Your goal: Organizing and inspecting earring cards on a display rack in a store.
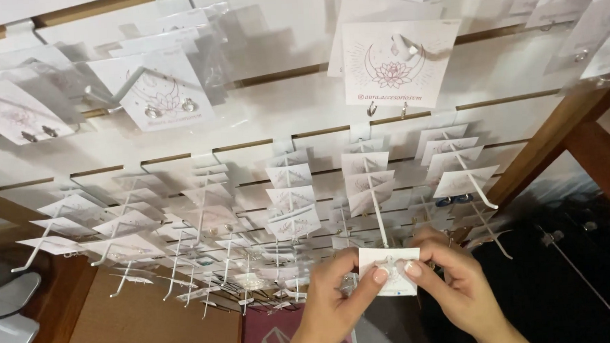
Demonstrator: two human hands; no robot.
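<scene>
At six o'clock, left hand (335, 304) and right hand (457, 285) pinch one white earring card (391, 270) under its hook (379, 209); a slack grip could drop it.

A white slotted wall panel (302, 110) fills most of the view, and many white metal hooks (383, 223) stick out from it in rows. Small white cards with earrings (289, 199) hang on these hooks, one behind another. Far on the right hangs a bigger card with a pink flower drawing (396, 64); far on the left a similar card (164, 95) sits in a clear bag. A brown wooden beam (564, 139) runs along the right side. Near on the left stands a grey object (6, 322).
</scene>
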